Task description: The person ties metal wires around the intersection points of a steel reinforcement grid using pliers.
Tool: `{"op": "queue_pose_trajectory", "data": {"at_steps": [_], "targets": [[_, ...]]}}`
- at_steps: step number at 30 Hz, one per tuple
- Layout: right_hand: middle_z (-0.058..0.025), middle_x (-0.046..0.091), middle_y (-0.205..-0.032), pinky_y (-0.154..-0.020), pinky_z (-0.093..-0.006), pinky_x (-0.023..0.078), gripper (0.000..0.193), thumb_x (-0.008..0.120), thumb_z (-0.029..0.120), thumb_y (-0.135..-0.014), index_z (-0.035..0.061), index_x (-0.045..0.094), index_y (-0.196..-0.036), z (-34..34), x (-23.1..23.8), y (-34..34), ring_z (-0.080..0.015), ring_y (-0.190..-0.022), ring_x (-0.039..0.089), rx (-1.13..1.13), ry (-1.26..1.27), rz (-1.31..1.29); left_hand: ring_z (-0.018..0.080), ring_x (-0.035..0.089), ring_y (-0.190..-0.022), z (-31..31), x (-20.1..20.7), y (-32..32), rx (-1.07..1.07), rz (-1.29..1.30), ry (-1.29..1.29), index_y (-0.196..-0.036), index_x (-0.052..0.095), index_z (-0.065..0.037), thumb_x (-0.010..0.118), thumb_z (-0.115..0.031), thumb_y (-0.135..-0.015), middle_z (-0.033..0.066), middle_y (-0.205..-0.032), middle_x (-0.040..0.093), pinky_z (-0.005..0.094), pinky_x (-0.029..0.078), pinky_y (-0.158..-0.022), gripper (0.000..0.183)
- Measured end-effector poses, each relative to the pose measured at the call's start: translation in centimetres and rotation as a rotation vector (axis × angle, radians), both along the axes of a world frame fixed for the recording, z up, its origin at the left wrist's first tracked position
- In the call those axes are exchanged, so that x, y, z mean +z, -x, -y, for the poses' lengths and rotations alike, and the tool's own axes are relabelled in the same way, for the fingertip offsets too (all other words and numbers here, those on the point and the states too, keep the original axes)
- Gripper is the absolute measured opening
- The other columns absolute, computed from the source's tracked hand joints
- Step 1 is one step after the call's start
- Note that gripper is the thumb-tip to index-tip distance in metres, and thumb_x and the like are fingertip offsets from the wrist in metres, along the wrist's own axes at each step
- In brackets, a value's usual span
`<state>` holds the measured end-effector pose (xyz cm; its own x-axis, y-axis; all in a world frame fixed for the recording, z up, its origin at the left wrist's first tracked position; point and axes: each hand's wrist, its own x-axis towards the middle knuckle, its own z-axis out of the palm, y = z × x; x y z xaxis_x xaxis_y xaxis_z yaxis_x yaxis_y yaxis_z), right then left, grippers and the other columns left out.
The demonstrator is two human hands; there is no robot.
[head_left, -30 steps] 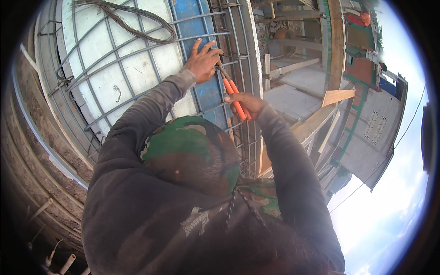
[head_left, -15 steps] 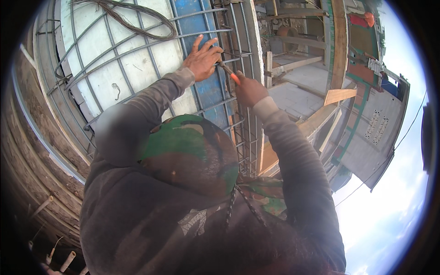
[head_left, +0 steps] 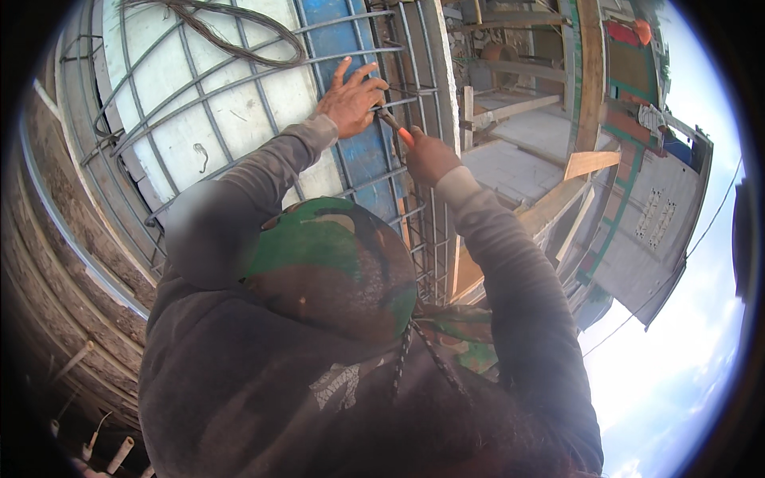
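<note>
My right hand (head_left: pixel 432 158) is closed round the orange grip of a pair of pincers (head_left: pixel 390 120). The metal head of the tool points up and left, at a steel rebar crossing beside my left hand. Fingers apart, my left hand (head_left: pixel 349 103) rests over the rebar mesh (head_left: pixel 205 94), near the tool's head. Its thumb side is partly hidden, and whatever the jaws touch is too small to make out. Behind the bars lie a blue panel (head_left: pixel 372 174) and a white panel (head_left: pixel 279 99).
A loose coil of dark tie wire (head_left: pixel 271 38) hangs on the bars at the upper left. To the right of the rebar cage runs a pale edge (head_left: pixel 449 80), with timber framing (head_left: pixel 588 88) beyond. Wooden boards (head_left: pixel 76 215) line the left side.
My right hand and the pincers have shifted slightly left and turned a little. My left hand has barely moved on the bars.
</note>
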<state>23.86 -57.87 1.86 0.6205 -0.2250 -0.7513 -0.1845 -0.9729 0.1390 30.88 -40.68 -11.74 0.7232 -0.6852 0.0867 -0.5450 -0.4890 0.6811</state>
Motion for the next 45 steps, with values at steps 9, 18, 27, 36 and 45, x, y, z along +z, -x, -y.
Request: {"op": "queue_pose_trajectory", "data": {"at_steps": [9,18,27,36,45], "targets": [[-0.0271,0.071,-0.111,-0.091,-0.0520,0.053,0.041,0.052,0.018,-0.097,0.0070,0.056,-0.137,-0.5,-0.7,-0.3,-0.0432,-0.106,0.068,-0.044,0.082,0.057,0.0243,0.025,-0.153,0.1,-0.8,0.1,0.019,0.011,0.057,-0.107,0.072,-0.019,0.072,-0.016,-0.087,-0.0035,-0.141,0.055,0.0575,-0.003,-0.128,0.021],[-0.0204,0.075,-0.102,-0.082,-0.0425,0.060,0.041,0.065,0.033,-0.096,-0.0002,0.067,-0.120,4.1,-1.8,-1.8,-0.0362,-0.096,0.074,0.789,-0.096,-0.349,0.0242,0.025,-0.153,0.3,-0.5,0.2,0.013,0.008,0.045,-0.108,0.071,-0.019,0.073,-0.018,-0.086,-0.0035,-0.141,0.054,0.0573,-0.003,-0.128,0.022],[-0.0084,0.073,-0.090,-0.077,-0.0410,0.062,0.042,0.080,0.045,-0.089,0.0074,0.066,-0.102,1.8,-1.2,1.9,-0.0214,-0.084,0.072,-1.096,-0.685,-0.288,0.0211,0.023,-0.154,0.1,-0.1,0.1,-0.004,0.013,-0.033,-0.116,0.072,-0.021,0.075,-0.024,-0.087,-0.0059,-0.144,0.053,0.0558,-0.005,-0.128,0.029],[-0.0247,0.064,-0.128,-0.097,-0.0576,0.056,0.073,0.060,0.024,-0.103,0.0123,0.019,-0.163,2.9,1.1,0.7,-0.0371,-0.114,0.068,-1.158,-0.945,-0.487,0.0236,0.026,-0.153,-0.1,-0.4,0.3,0.033,0.057,0.053,-0.113,0.066,-0.019,0.072,-0.017,-0.086,-0.0020,-0.142,0.053,0.0561,0.001,-0.127,0.028],[-0.0303,0.066,-0.125,-0.075,-0.0447,0.065,0.074,0.056,0.008,-0.100,0.0150,0.018,-0.163,3.2,2.1,-1.2,-0.0314,-0.107,0.073,-1.113,-0.811,-0.562,0.0334,0.065,-0.097,3.7,1.2,10.3,0.545,-0.750,0.444,-0.115,0.056,0.003,0.067,-0.023,-0.091,0.0177,-0.106,0.063,0.0460,0.049,-0.093,0.037]]}}
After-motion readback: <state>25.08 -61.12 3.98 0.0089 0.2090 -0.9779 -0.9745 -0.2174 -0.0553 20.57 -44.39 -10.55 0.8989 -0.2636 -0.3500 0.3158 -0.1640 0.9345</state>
